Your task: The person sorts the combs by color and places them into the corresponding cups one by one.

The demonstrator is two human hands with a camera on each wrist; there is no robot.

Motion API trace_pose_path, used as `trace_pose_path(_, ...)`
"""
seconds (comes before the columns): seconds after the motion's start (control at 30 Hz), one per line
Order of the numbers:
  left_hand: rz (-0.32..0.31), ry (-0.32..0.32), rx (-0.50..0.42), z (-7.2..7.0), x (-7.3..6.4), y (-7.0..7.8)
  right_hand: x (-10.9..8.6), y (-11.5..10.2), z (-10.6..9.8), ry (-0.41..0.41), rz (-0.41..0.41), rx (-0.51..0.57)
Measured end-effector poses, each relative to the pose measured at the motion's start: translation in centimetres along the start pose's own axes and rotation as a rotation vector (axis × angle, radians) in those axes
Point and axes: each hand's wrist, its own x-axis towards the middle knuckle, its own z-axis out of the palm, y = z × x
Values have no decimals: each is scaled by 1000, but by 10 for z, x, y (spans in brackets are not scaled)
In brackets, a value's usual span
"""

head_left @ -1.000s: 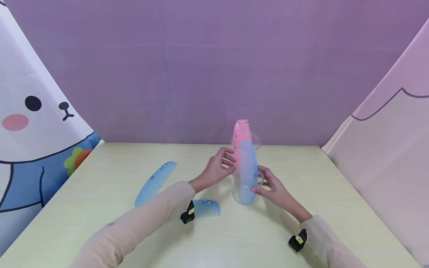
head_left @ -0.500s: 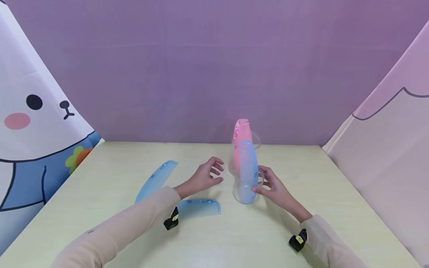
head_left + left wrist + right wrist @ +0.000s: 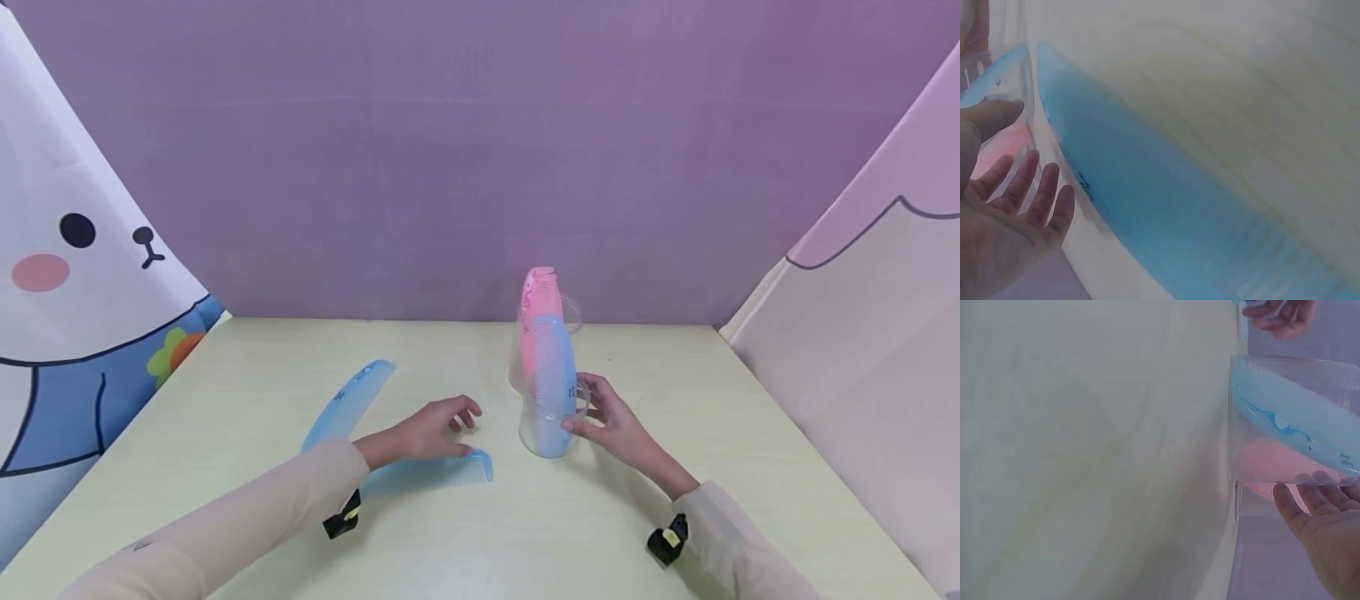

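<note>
My left hand [image 3: 435, 429] is above a blue comb [image 3: 472, 473] on the table, its fingers loosely bent and holding nothing. In the left wrist view, a blue comb [image 3: 1129, 169] fills the middle beside that hand. My right hand [image 3: 613, 423] holds the front clear cup [image 3: 534, 437] at its handle side, thumb on the near wall and fingers by the handle. Inside this cup a blue comb [image 3: 555, 358] stands upright. Right behind, a pink comb [image 3: 540, 292] stands in a second clear cup [image 3: 516, 375], partly hidden by the front one.
Another blue comb [image 3: 348, 400] lies slanted on the pale table [image 3: 637, 350], left of my left hand, its lower end near the sleeve. A purple backdrop [image 3: 450, 167] rises at the table's far edge. Printed cloths [image 3: 67, 333] flank both sides.
My left hand has left the combs and cups, moving left and toward me to a place over the nearer lying blue comb. My right hand and both cups have stayed in place.
</note>
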Motion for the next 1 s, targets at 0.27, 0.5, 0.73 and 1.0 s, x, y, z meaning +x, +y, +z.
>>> trace_pose_path(0.27, 47, -57, 76, -4, -16, -5, 0, -1, 0, 0, 21, -12)
trace_pose_path(0.5, 31, -104, 118, -6, -24, -4, 0, 0, 0, -1, 19, -15)
trace_pose_path(0.73, 48, -132, 150, -8, -27, -6, -1, 0, 0, -3, 16, -18)
trace_pose_path(1.0, 50, -134, 174, -8, -27, -6, -1, 0, 0, -7, 11, -23)
